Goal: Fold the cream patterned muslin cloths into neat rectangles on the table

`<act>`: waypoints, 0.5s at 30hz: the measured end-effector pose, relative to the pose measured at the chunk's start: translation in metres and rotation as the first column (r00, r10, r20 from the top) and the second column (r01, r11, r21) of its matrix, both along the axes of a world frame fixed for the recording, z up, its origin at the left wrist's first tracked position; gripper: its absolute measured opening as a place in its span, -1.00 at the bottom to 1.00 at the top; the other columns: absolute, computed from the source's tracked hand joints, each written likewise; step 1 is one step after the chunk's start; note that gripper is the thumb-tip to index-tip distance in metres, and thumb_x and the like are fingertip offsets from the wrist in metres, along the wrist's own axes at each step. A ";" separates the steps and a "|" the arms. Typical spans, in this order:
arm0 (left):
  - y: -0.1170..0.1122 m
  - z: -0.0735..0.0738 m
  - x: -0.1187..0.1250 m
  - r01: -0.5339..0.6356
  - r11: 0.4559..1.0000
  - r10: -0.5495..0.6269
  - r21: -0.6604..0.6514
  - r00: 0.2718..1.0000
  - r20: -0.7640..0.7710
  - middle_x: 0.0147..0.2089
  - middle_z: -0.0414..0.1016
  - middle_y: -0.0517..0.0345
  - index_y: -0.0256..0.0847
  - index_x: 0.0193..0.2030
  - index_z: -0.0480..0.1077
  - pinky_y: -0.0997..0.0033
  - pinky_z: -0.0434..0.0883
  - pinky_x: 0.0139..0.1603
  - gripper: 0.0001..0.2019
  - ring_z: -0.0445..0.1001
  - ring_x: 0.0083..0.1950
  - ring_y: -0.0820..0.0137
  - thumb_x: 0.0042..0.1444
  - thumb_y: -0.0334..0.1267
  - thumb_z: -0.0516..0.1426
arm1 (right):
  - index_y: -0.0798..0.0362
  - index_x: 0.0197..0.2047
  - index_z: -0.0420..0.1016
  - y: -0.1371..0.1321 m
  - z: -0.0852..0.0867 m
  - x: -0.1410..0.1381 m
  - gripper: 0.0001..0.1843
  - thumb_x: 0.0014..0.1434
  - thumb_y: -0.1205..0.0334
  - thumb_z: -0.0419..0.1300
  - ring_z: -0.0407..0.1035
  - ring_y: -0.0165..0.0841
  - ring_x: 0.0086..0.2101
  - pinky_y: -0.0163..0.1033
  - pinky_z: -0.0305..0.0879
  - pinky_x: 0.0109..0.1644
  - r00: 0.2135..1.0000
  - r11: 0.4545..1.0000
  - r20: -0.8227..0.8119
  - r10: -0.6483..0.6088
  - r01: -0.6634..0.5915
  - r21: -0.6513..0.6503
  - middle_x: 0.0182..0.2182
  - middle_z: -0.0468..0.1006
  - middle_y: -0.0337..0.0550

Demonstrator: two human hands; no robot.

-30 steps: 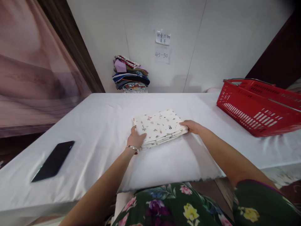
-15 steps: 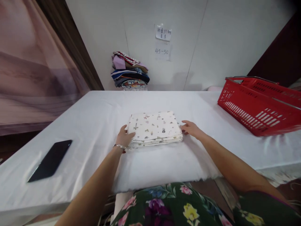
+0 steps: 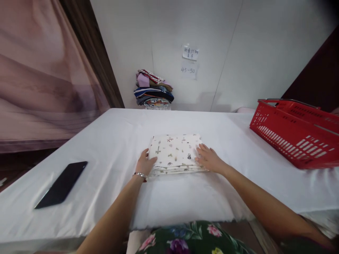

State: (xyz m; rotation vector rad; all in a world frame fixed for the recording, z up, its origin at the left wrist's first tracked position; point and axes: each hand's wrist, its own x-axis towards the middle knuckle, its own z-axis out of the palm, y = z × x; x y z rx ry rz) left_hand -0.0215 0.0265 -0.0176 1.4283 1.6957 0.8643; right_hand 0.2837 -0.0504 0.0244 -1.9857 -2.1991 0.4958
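Note:
A folded white cloth (image 3: 176, 151) with small printed plants and animals lies in front of me, its layers showing along the near edge. At its left edge is my left hand (image 3: 145, 164), wearing a silver bracelet; the thumb rests on top and the other fingers lie along the side, apart from the thumb. My right hand (image 3: 210, 160) lies flat over the cloth's right edge, palm down with fingers spread. Neither hand is closed around the cloth.
A black phone or tablet (image 3: 62, 185) lies on the white-covered table (image 3: 111, 141) at left. Stacked folded fabrics (image 3: 153, 90) stand at the back by the wall. A red plastic basket (image 3: 293, 132) sits at the right. Two handwritten papers (image 3: 190, 60) hang on the wall.
My right hand has moved from beside the cloth's right edge onto its top. My left hand stays at the left edge. The view has tilted up slightly.

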 end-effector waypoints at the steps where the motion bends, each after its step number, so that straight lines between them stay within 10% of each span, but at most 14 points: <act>1: 0.000 -0.001 0.000 0.001 1.000 -0.001 0.005 1.000 0.009 0.03 0.38 -0.03 -0.21 0.20 0.11 0.41 0.40 -0.15 -0.37 0.46 -0.14 0.36 -0.05 -0.24 0.15 | 0.02 0.29 -0.01 0.009 0.005 -0.003 -0.27 0.19 -0.22 -0.20 -0.42 -0.20 0.28 0.00 -0.41 0.27 1.000 0.999 0.015 -0.002 0.001 0.045 0.32 -0.25 -0.11; 8: -0.002 0.000 -0.002 0.016 1.000 -0.016 0.006 0.998 0.054 0.04 0.40 -0.04 -0.22 0.20 0.10 0.42 0.41 -0.14 -0.40 0.47 -0.11 0.36 -0.02 -0.27 0.15 | 0.13 0.31 -0.11 0.075 -0.012 -0.018 -0.24 0.20 -0.18 -0.22 -0.44 -0.21 0.28 0.01 -0.38 0.26 0.989 0.990 0.102 -0.105 0.094 0.105 0.32 -0.28 -0.02; 15: -0.003 -0.007 -0.003 0.043 0.998 -0.046 0.045 0.995 0.085 0.02 0.41 -0.01 -0.22 0.18 0.12 0.40 0.41 -0.13 -0.42 0.47 -0.16 0.39 -0.02 -0.31 0.14 | 0.09 0.27 0.00 0.087 -0.033 -0.009 -0.29 0.18 -0.16 -0.18 -0.35 -0.16 0.27 0.13 -0.30 0.23 0.981 0.989 0.132 -0.142 0.136 0.057 0.31 -0.19 -0.03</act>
